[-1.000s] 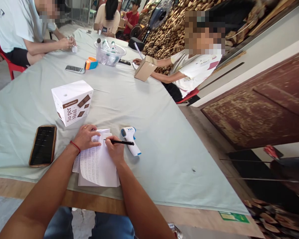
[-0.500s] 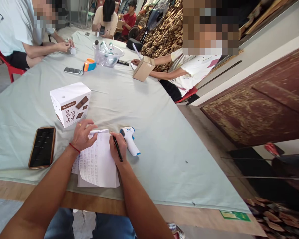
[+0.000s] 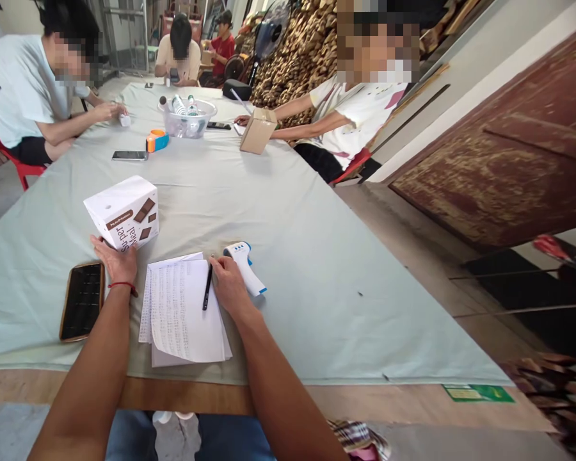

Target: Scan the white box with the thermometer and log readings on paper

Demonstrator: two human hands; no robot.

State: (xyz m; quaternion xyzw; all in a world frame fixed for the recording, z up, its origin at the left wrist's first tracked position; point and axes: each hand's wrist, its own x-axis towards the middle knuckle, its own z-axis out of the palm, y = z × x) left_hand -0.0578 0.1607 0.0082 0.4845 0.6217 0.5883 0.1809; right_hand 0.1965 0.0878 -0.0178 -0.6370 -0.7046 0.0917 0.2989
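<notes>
My left hand, a red string on its wrist, grips the lower near corner of a white Su-per Meal carton, thumb on one side and fingers on the other. The hand hides part of the carton's print. At the top right of a stack of handwritten sheets, my right hand pinches a black pen near its upper end, the pen's body lying over the paper. Just right of that hand is a white and blue infrared thermometer. A phone in a brown case lies left of my left wrist.
Farther up the cloth-covered table are a grey phone, an orange and blue object, a clear basin with bottles and a cardboard box. People sit along both sides and at the far end.
My left hand has moved left from the papers to the carton and taken hold of it. The pen has swung from across my right hand to its left side, over the sheets.
</notes>
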